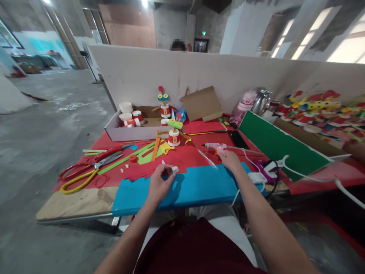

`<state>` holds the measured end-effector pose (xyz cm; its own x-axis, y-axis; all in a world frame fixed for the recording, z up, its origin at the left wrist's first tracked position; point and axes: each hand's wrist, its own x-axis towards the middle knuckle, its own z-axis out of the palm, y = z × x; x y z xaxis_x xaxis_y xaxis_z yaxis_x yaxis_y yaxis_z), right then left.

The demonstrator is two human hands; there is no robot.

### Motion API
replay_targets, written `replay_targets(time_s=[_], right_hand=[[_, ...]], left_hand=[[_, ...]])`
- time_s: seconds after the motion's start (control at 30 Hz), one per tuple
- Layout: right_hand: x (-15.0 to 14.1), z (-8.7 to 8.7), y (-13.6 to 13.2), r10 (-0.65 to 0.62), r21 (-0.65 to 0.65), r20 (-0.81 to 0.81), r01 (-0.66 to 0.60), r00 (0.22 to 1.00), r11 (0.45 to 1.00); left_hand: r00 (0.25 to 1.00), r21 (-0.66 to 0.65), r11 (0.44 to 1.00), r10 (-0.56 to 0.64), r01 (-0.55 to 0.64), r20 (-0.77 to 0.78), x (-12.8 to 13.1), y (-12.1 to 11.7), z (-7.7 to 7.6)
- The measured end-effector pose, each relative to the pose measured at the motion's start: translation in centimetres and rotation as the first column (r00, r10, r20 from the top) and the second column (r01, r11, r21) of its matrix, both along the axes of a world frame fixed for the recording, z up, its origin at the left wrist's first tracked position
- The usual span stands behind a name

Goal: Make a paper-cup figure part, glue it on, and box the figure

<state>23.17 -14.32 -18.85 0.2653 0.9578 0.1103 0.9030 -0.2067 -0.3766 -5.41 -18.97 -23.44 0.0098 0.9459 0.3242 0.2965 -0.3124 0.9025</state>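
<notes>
My left hand (160,183) is closed in a pinch, above the near edge of the blue sheet (196,186). Between its fingertips is a small white piece (175,169) with something brownish beside it, too small to name. My right hand (230,160) is closed around the grip of a pink hot glue gun (215,146), whose nozzle points left. A clear pen (208,159) lies between the two hands. Just beyond them stands a paper-cup figure (173,137) with a green head and coiled arms.
Large scissors (98,164), paper strips (137,154) and a red roll (133,158) lie at left. Behind are a white box (128,134) of paper cups and another cup figure (165,111). At right are a phone (238,139), a green board (279,144) and a power strip (257,177) with cords.
</notes>
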Motion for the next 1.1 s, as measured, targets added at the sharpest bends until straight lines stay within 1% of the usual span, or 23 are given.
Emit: replay_targets(time_s=[0.1,0.2,0.23,0.3,0.33,0.37,0.4,0.43,0.47,0.5,0.53,0.6,0.67,0.73,0.77,0.83,0.93,1.0,1.1], right_hand=[[0.9,-0.3,0.6,-0.014,-0.015,0.022,0.014,1.0,1.0],[1.2,-0.3,0.1,-0.028,-0.019,0.044,0.029,0.999,0.999],[1.0,-0.2,-0.1,-0.039,0.007,0.05,0.039,0.998,0.999],[-0.2,0.1,-0.8,-0.051,0.136,0.021,0.048,0.998,0.989],[-1.2,0.3,-1.2,-0.012,0.217,-0.042,0.021,0.999,0.976],[-2.5,0.4,-1.7,0.073,0.282,-0.149,-0.029,0.986,0.959],[-4.0,0.6,-2.3,0.191,0.303,-0.298,-0.097,0.935,0.948],[-5.6,0.6,-3.0,0.318,0.272,-0.45,-0.211,0.835,0.939],[-7.3,0.7,-3.7,0.389,0.257,-0.601,-0.292,0.698,0.921],[-8.8,0.7,-4.5,0.409,0.246,-0.727,-0.347,0.552,0.905],[-10.1,0.6,-5.2,0.392,0.233,-0.813,-0.377,0.43,0.897],[-12.0,0.4,-6.2,0.327,0.203,-0.9,-0.387,0.288,0.9],[-13.0,0.2,-6.7,0.274,0.185,-0.942,-0.38,0.195,0.906],[-13.2,-0.2,-6.7,0.239,0.181,-0.963,-0.36,0.122,0.915],[-13.3,-0.3,-6.6,0.226,0.179,-0.969,-0.346,0.098,0.921],[-13.3,-0.6,-6.5,0.207,0.172,-0.975,-0.318,0.079,0.932],[-13.4,-0.9,-6.5,0.184,0.154,-0.98,-0.282,0.081,0.947],[-13.4,-1.0,-6.6,0.165,0.14,-0.983,-0.257,0.078,0.956],[-13.4,-0.9,-6.7,0.152,0.128,-0.985,-0.236,0.084,0.963]], left_hand=[[1.0,-0.011,1.0,0.004,-0.004,0.007,0.1,-0.3,0.4],[0.999,-0.048,0.999,0.002,0.001,0.05,0.2,-0.7,0.7],[0.997,-0.068,0.998,0.001,0.004,0.075,0.3,-0.9,0.8],[0.991,-0.115,0.993,0.003,0.013,0.136,0.4,-1.1,1.0],[0.986,-0.139,0.99,0.005,0.019,0.168,0.5,-1.2,1.1],[0.98,-0.159,0.987,0.005,0.027,0.198,0.6,-1.2,1.2],[0.974,-0.174,0.984,0.005,0.036,0.227,0.6,-1.2,1.3],[0.968,-0.184,0.982,0.003,0.045,0.252,0.7,-1.2,1.3],[0.962,-0.189,0.98,-0.001,0.055,0.274,0.8,-1.2,1.3],[0.956,-0.19,0.98,-0.004,0.063,0.295,0.8,-1.1,1.3],[0.95,-0.185,0.98,-0.007,0.068,0.312,0.8,-1.1,1.3],[0.944,-0.164,0.983,-0.026,0.084,0.329,0.9,-1.1,1.2],[0.951,-0.138,0.985,-0.057,0.104,0.305,0.8,-1.2,1.1],[0.962,-0.11,0.987,-0.085,0.118,0.261,0.8,-1.4,1.0],[0.966,-0.094,0.988,-0.093,0.119,0.242,0.8,-1.4,1.0],[0.972,-0.048,0.993,-0.094,0.107,0.215,0.9,-1.5,1.0],[0.979,0.003,0.996,-0.087,0.087,0.184,1.0,-1.6,1.1],[0.97,-0.019,0.992,-0.116,0.123,0.213,1.0,-1.6,1.1],[0.912,-0.124,0.965,-0.171,0.232,0.374,1.0,-1.6,1.1]])
